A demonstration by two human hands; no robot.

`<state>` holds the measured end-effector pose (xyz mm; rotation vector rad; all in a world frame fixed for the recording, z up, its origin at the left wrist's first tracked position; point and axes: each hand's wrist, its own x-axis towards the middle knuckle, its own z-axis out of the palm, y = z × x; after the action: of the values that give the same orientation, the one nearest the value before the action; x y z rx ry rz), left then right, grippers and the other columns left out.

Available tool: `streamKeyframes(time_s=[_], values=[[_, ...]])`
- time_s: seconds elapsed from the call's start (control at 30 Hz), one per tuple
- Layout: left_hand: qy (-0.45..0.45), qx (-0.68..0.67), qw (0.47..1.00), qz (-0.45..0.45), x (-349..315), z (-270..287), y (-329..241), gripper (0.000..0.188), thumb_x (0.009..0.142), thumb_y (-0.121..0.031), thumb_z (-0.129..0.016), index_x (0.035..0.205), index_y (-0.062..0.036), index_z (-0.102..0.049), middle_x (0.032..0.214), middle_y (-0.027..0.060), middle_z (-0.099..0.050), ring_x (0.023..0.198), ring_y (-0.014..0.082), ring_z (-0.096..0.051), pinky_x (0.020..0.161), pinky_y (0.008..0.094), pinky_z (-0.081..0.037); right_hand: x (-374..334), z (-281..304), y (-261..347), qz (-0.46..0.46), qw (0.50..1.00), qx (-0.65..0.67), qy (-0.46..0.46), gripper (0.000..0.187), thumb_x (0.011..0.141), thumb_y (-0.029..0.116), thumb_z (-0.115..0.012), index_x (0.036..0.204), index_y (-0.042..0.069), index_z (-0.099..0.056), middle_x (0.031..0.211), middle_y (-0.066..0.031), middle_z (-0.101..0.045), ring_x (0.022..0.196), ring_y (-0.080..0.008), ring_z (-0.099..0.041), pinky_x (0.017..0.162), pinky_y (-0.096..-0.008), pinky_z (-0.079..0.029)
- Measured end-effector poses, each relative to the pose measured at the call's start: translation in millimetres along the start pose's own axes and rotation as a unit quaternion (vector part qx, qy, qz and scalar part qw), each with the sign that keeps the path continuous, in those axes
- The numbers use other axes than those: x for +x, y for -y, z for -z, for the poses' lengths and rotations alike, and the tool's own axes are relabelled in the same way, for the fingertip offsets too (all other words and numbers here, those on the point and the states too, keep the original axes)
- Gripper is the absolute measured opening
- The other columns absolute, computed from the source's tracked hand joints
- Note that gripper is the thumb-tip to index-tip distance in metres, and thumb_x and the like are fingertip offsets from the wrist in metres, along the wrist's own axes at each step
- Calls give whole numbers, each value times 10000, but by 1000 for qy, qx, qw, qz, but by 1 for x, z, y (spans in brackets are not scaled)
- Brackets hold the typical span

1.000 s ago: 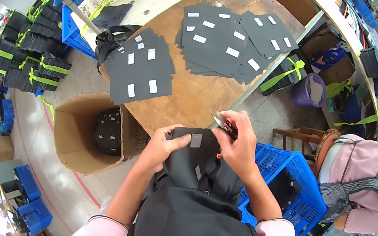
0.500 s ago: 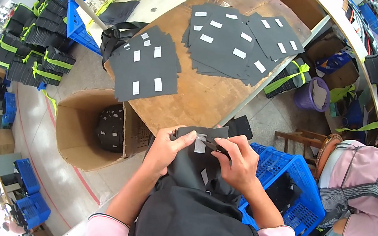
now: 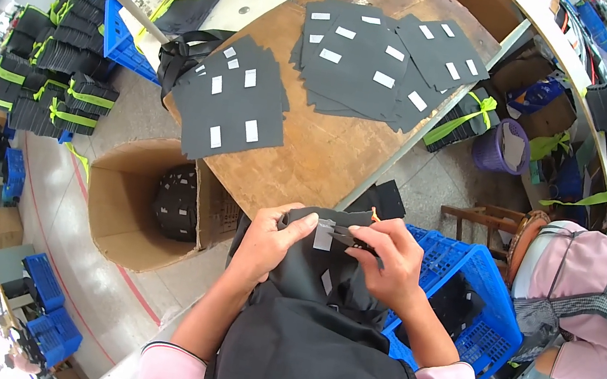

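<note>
My left hand [image 3: 273, 241] is closed on the edge of a black fabric panel [image 3: 298, 261], its thumb lying beside a white patch [image 3: 323, 238]. In my right hand [image 3: 392, 259] is a pair of thread snips [image 3: 360, 242], mostly hidden by the fingers, with an orange bit at the far end. The blades point left and touch or nearly touch the white patch; I cannot tell which. A second white patch [image 3: 327, 282] shows lower on the panel, which lies over my dark apron [image 3: 311, 347].
Beyond my hands, a wooden table [image 3: 316, 160] bears black panels with white patches [image 3: 234, 105], [image 3: 358, 60]. A cardboard box [image 3: 118, 221] stands at left, a blue crate [image 3: 489, 284] at right. A person in pink [image 3: 582, 266] sits far right near a purple basket [image 3: 491, 151].
My right hand has shifted slightly right and turned, showing the orange bit of the snips. The left hand keeps its grip on the panel; the view has moved a little.
</note>
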<state>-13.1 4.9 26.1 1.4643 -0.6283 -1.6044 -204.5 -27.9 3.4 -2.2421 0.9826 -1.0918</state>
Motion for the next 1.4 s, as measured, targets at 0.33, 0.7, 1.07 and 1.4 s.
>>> streamKeyframes(time_s=[0.33, 0.7, 1.07, 1.4], values=[[6, 18, 1000, 6, 1, 5, 3, 164, 860, -158, -567, 834, -4, -619, 717, -29, -553, 657, 53, -461, 593, 207, -368, -4, -10, -1, -48, 998, 27, -18, 309, 611, 42, -737, 902, 73, -638, 743, -61, -553, 598, -225, -542, 513, -307, -427], [28, 8, 999, 23, 6, 6, -4, 164, 849, -140, -562, 887, 6, -626, 776, -5, -580, 705, 66, -502, 638, 213, -401, 4, -13, -5, -42, 999, 33, -9, 289, 632, 15, -730, 901, 62, -635, 762, -91, -564, 655, -248, -562, 589, -319, -473], [-149, -247, 939, -187, 24, 14, 9, 260, 879, -137, -585, 1077, 31, -571, 1000, 94, -626, 882, 170, -606, 803, 303, -480, -41, -15, -4, -518, 528, 672, -31, 342, 852, 126, -618, 1161, 49, -491, 647, 58, -371, 468, -33, -308, 415, -187, -239], [-174, 383, 765, -488, 1, 17, -38, 700, 798, -353, -660, 1334, -2, -377, 1355, 171, -396, 1285, 315, -339, 1064, 429, -227, 34, 23, -27, -166, 949, 230, 135, 184, 717, 64, -704, 741, 2, -532, 714, -3, -421, 690, -128, -424, 679, -235, -349]])
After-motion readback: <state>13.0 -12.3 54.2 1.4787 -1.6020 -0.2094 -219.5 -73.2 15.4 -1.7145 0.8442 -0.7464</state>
